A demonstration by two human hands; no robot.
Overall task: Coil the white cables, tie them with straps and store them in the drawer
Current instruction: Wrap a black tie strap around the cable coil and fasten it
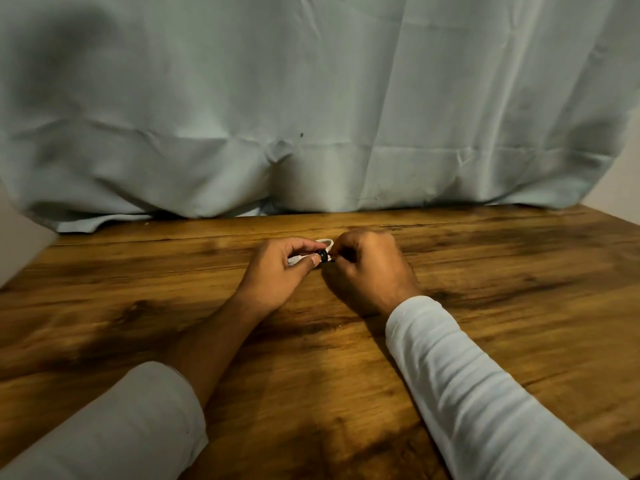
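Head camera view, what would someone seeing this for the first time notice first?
The two hands meeting mid-table draw the eye: the left hand pinches a small coiled white cable, while the right hand pinches the black strap wrapped around it. Behind them, a wrinkled pale grey-blue cloth fills the upper half of the view, hanging down to the far edge of the dark-grained wooden table.

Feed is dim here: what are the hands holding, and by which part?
Both grip one coiled white cable: the left hand pinches its left side beside the black strap; the right hand pinches at the strap.
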